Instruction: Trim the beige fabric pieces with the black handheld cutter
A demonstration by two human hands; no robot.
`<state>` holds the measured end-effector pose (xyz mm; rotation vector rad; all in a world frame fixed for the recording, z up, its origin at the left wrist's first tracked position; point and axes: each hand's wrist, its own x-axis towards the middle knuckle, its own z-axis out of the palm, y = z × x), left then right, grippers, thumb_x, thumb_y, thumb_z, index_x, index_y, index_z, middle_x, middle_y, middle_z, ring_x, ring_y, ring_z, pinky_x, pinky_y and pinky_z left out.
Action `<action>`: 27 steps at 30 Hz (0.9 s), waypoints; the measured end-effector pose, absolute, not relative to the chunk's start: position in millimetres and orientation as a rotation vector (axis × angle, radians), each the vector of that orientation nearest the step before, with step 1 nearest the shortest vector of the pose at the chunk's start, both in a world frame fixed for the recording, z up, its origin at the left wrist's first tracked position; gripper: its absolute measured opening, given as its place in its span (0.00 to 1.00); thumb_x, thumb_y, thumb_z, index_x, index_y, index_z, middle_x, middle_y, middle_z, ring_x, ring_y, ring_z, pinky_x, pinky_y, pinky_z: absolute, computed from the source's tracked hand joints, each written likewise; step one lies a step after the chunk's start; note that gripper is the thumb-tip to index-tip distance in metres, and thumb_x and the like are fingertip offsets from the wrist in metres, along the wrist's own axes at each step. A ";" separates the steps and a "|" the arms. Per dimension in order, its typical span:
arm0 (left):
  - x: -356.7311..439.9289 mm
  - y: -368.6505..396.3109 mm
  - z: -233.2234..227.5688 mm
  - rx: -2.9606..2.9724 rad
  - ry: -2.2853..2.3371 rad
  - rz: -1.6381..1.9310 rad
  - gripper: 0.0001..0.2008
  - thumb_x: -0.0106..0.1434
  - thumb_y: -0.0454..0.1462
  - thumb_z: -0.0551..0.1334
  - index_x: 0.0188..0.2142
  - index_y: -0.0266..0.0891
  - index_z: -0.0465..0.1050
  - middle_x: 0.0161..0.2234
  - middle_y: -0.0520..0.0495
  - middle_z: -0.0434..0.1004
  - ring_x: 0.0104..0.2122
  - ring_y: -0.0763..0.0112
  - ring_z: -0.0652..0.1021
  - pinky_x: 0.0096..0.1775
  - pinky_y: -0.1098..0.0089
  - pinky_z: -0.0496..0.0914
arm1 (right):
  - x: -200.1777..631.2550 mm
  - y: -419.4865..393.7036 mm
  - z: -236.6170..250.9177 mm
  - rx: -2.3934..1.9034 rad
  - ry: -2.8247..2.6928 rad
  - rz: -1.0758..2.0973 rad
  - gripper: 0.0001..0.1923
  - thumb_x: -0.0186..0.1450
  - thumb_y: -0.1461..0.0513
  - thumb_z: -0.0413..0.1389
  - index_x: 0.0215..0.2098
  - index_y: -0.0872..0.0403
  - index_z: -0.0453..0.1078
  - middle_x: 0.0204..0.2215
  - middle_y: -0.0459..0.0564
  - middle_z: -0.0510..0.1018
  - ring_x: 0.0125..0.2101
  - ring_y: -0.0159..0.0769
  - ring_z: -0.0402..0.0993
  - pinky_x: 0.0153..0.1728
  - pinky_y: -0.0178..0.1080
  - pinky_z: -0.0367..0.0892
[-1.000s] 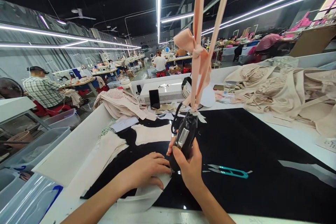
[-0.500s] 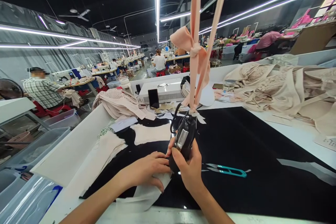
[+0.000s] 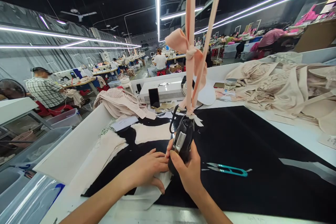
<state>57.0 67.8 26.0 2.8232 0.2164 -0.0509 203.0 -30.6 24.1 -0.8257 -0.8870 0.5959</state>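
My right hand [image 3: 187, 168] is wrapped round a black hand-held tool [image 3: 184, 136] with a silver plate on its side. A cord loops at the tool's top, where knotted peach fabric strips [image 3: 190, 52] suspend it from above. What its lower end touches is hidden behind my fingers. Flat on a thin pale fabric piece [image 3: 149, 194] lies my left hand [image 3: 149, 169], its fingers stretched out beside the base of the tool. Teal-handled thread snips [image 3: 231, 170] rest on the black work surface [image 3: 225, 136] to the right of my right hand.
Beyond the hands lie a cream cut piece [image 3: 152, 133], a phone [image 3: 154, 98] and a white vented box [image 3: 164, 91]. Beige garments [image 3: 286, 87] are heaped at right, folded pale fabric [image 3: 120, 101] at left. A white side panel [image 3: 70, 147] borders the table. Co-workers sit farther off.
The hanging strips and the top of the tool have shifted slightly left in view. Both hands keep nearly the same place and hold.
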 end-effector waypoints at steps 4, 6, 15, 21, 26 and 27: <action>56.2 66.2 28.3 2.803 0.288 -0.102 0.23 0.58 0.43 0.77 0.52 0.48 0.78 0.53 0.48 0.79 0.57 0.52 0.76 0.66 0.41 0.56 | 201.9 -33.3 23.9 -0.828 -0.885 0.597 0.09 0.65 0.60 0.63 0.42 0.47 0.69 0.32 0.42 0.78 0.29 0.33 0.76 0.32 0.36 0.75; 56.2 66.0 28.9 2.801 0.288 -0.098 0.23 0.58 0.43 0.77 0.51 0.48 0.78 0.54 0.48 0.79 0.58 0.52 0.75 0.67 0.41 0.56 | 201.7 -33.9 24.0 -0.833 -0.882 0.591 0.09 0.64 0.60 0.62 0.42 0.47 0.69 0.32 0.42 0.78 0.29 0.33 0.76 0.33 0.37 0.75; 56.8 63.8 29.6 2.807 0.275 -0.102 0.23 0.58 0.41 0.77 0.53 0.47 0.78 0.56 0.47 0.79 0.60 0.51 0.74 0.66 0.37 0.56 | 197.5 -35.9 23.3 -0.862 -0.861 0.576 0.11 0.65 0.60 0.61 0.45 0.47 0.69 0.34 0.45 0.81 0.32 0.36 0.80 0.36 0.40 0.78; 58.2 64.1 25.9 2.821 0.291 -0.071 0.28 0.55 0.42 0.79 0.54 0.45 0.77 0.58 0.42 0.76 0.63 0.47 0.71 0.65 0.35 0.57 | 190.7 -39.9 17.2 -0.853 -0.876 0.589 0.12 0.63 0.61 0.62 0.45 0.47 0.70 0.36 0.47 0.83 0.34 0.39 0.82 0.38 0.41 0.79; 58.1 63.4 29.6 2.801 0.252 -0.119 0.28 0.59 0.41 0.76 0.58 0.48 0.74 0.62 0.44 0.74 0.67 0.47 0.66 0.65 0.31 0.56 | 193.0 -38.8 15.4 -0.901 -0.872 0.568 0.13 0.64 0.60 0.63 0.46 0.48 0.71 0.36 0.47 0.82 0.34 0.39 0.81 0.38 0.42 0.78; 57.6 63.4 30.4 2.794 0.250 -0.114 0.28 0.60 0.40 0.76 0.58 0.49 0.74 0.62 0.45 0.74 0.66 0.48 0.67 0.65 0.31 0.55 | 193.6 -38.4 15.4 -0.906 -0.866 0.566 0.13 0.64 0.59 0.63 0.47 0.48 0.71 0.36 0.47 0.82 0.34 0.39 0.81 0.38 0.42 0.78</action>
